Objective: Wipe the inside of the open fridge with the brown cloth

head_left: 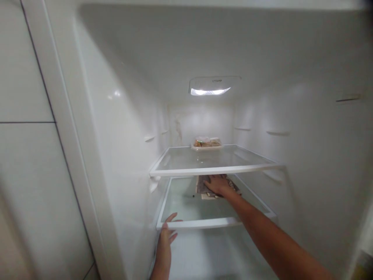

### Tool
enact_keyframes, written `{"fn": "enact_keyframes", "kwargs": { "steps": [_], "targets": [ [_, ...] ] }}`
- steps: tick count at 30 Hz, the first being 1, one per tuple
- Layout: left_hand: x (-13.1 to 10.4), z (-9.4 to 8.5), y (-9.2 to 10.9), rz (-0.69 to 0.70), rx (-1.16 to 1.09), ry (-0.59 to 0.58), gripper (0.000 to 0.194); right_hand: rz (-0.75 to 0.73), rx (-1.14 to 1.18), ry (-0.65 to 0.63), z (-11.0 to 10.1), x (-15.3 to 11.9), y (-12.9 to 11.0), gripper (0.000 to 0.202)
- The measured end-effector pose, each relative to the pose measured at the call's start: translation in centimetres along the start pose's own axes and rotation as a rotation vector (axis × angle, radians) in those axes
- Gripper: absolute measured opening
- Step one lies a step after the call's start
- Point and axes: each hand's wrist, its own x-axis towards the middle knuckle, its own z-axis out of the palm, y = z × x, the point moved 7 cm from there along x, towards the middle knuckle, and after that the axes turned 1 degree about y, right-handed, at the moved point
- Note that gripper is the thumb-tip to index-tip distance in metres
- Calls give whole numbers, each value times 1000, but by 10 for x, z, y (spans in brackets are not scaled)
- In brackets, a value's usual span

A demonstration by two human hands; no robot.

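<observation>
Inside a white refrigerator, my right hand (218,184) presses on a folded brown and beige patterned cloth (203,186), which lies on the lower glass shelf (180,202) toward the back. My fingers are spread over the cloth, and the upper shelf partly hides its far edge. At the front left corner of the same shelf is my left hand (169,230), its fingers apart around the white front edge, some above it and some below. A small dark speck sits on the glass left of the cloth.
The upper glass shelf (186,158) spans just above my right hand and carries a clear-wrapped food tray (207,143) at the back. A lit lamp (210,91) is overhead. Side walls (116,155) with small shelf ledges flank both arms.
</observation>
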Motion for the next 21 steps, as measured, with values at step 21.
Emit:
{"fn": "enact_keyframes", "kwargs": {
  "steps": [21],
  "targets": [
    [-18, 3, -17, -150, -75, 144, 51, -188, 93, -23, 10, -74, -176, 72]
  ]
}}
